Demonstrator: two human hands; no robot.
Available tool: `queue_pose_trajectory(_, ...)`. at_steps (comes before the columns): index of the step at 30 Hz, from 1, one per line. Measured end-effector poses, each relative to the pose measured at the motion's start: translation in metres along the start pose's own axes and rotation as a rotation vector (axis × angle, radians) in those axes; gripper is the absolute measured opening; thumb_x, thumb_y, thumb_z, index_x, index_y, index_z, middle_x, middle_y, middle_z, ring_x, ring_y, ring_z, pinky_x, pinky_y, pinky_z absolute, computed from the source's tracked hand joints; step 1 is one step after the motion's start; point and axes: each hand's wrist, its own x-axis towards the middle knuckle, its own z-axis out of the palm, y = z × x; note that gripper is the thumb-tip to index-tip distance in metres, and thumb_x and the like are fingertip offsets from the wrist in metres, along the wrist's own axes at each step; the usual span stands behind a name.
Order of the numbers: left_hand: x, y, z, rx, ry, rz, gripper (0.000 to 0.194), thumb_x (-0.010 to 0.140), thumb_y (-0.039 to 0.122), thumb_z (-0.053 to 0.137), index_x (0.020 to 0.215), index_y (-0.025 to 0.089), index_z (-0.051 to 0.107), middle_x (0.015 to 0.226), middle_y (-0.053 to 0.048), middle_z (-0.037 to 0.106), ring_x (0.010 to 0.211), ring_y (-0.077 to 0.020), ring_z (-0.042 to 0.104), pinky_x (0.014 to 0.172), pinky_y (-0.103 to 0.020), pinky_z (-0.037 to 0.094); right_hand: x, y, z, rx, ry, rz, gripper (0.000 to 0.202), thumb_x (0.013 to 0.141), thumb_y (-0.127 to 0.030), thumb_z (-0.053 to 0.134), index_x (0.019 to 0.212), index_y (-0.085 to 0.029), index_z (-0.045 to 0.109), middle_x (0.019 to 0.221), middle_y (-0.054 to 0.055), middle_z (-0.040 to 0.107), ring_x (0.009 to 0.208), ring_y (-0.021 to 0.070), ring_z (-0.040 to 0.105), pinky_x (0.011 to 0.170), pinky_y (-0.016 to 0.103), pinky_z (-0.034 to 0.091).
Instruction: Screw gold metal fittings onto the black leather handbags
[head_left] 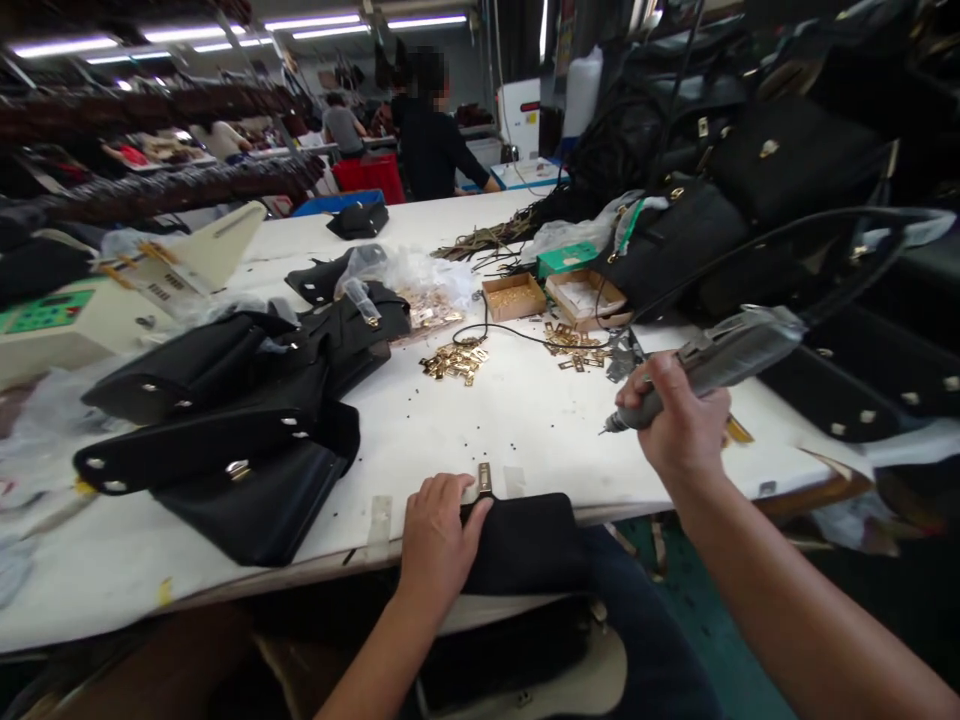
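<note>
At the near table edge lies a black leather bag flap (525,540), with a small gold clasp plate (484,478) standing at its far end. My left hand (439,530) grips the flap's left end, its thumb and fingertips close beside the clasp plate. Held in my right hand (682,415) is a grey electric screwdriver (735,352). Its thin bit points down and left over the white table, apart from the flap. A black cord (817,222) runs from the tool's rear.
Finished-looking black bags (255,470) lie at left, and more bags (697,230) are piled at right. Gold clasp parts (456,362) sit in heaps beyond the flap, near small cardboard boxes (514,298). Tiny dark screws dot the white table (420,430). A person (431,140) stands far back.
</note>
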Motion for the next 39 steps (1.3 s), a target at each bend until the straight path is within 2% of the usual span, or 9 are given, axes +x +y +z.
queue_pose_trajectory(3, 0.0, -0.004, 0.001, -0.017, -0.005, 0.069, 0.01, 0.097, 0.028, 0.06, 0.098, 0.022, 0.068, 0.096, -0.006, 0.069, 0.094, -0.0256, 0.061, 0.081, -0.04, 0.044, 0.009, 0.018, -0.004, -0.049, 0.055, 0.014, 0.038, 0.076, -0.045, 0.084, 0.072, -0.017, 0.06, 0.053, -0.005, 0.054, 0.042, 0.0115, 0.052, 0.04, 0.024, 0.044)
queue_pose_trajectory(8, -0.001, -0.008, 0.001, -0.084, 0.024, 0.159, 0.018, 0.1, 0.029, 0.055, 0.097, 0.023, 0.072, 0.096, -0.005, 0.072, 0.091, -0.0238, 0.062, 0.079, -0.039, 0.044, 0.02, 0.044, -0.008, -0.15, 0.124, 0.012, 0.038, 0.075, -0.047, 0.084, 0.071, -0.018, 0.06, 0.049, -0.005, 0.055, 0.037, 0.0115, 0.051, 0.035, 0.022, 0.039)
queue_pose_trajectory(15, -0.002, -0.014, 0.004, -0.16, 0.049, 0.145, 0.015, 0.098, 0.029, 0.059, 0.094, 0.024, 0.072, 0.096, -0.003, 0.073, 0.092, -0.0237, 0.063, 0.082, -0.039, 0.045, 0.025, 0.074, -0.009, -0.278, 0.133, 0.032, 0.04, 0.077, -0.049, 0.081, 0.065, -0.016, 0.061, 0.048, -0.002, 0.057, 0.038, 0.0115, 0.051, 0.036, 0.022, 0.042)
queue_pose_trajectory(20, -0.003, -0.017, 0.01, -0.199, 0.091, 0.135, 0.013, 0.097, 0.029, 0.061, 0.094, 0.025, 0.072, 0.093, -0.004, 0.07, 0.09, -0.0233, 0.063, 0.081, -0.039, 0.045, 0.026, 0.086, -0.01, -0.324, 0.131, 0.072, 0.043, 0.076, -0.05, 0.082, 0.062, -0.017, 0.06, 0.048, -0.001, 0.058, 0.036, 0.0112, 0.049, 0.034, 0.022, 0.041)
queue_pose_trajectory(23, -0.004, -0.021, 0.015, -0.243, 0.136, 0.138, 0.01, 0.096, 0.028, 0.063, 0.096, 0.025, 0.072, 0.092, -0.004, 0.068, 0.089, -0.0221, 0.063, 0.08, -0.038, 0.047, 0.026, 0.083, -0.008, -0.326, 0.13, 0.065, 0.044, 0.075, -0.05, 0.082, 0.059, -0.017, 0.059, 0.048, -0.001, 0.057, 0.037, 0.0112, 0.049, 0.034, 0.023, 0.041)
queue_pose_trajectory(27, -0.004, -0.023, 0.018, -0.321, 0.141, 0.14, 0.008, 0.095, 0.024, 0.065, 0.096, 0.024, 0.072, 0.09, -0.004, 0.068, 0.087, -0.0207, 0.064, 0.079, -0.036, 0.05, 0.015, 0.062, 0.005, -0.225, 0.108, 0.053, 0.041, 0.077, -0.047, 0.081, 0.061, -0.018, 0.056, 0.049, -0.003, 0.054, 0.04, 0.0118, 0.052, 0.039, 0.023, 0.045)
queue_pose_trajectory(30, -0.004, -0.02, 0.015, -0.374, 0.096, 0.128, 0.011, 0.095, 0.02, 0.063, 0.098, 0.024, 0.073, 0.089, -0.004, 0.069, 0.087, -0.0204, 0.063, 0.079, -0.036, 0.051, -0.008, 0.042, 0.024, -0.082, 0.016, 0.106, 0.039, 0.08, -0.046, 0.079, 0.065, -0.019, 0.054, 0.052, -0.005, 0.052, 0.043, 0.0112, 0.053, 0.044, 0.024, 0.049)
queue_pose_trajectory(33, -0.003, -0.016, 0.008, -0.419, 0.04, 0.078, 0.011, 0.091, 0.023, 0.068, 0.1, 0.025, 0.076, 0.09, -0.004, 0.071, 0.089, -0.0216, 0.063, 0.083, -0.039, 0.051, -0.038, 0.028, 0.047, 0.023, -0.096, 0.205, 0.04, 0.081, -0.046, 0.079, 0.065, -0.019, 0.054, 0.055, -0.005, 0.051, 0.043, 0.0101, 0.051, 0.046, 0.024, 0.05)
queue_pose_trajectory(39, -0.001, -0.012, -0.002, -0.6, 0.026, 0.01, 0.016, 0.088, 0.035, 0.075, 0.101, 0.026, 0.077, 0.089, -0.004, 0.075, 0.088, -0.0212, 0.065, 0.085, -0.038, 0.052, -0.086, 0.031, 0.079, 0.063, -0.219, 0.35, 0.038, 0.082, -0.045, 0.079, 0.066, -0.019, 0.056, 0.053, -0.005, 0.052, 0.043, 0.0109, 0.051, 0.045, 0.025, 0.049)
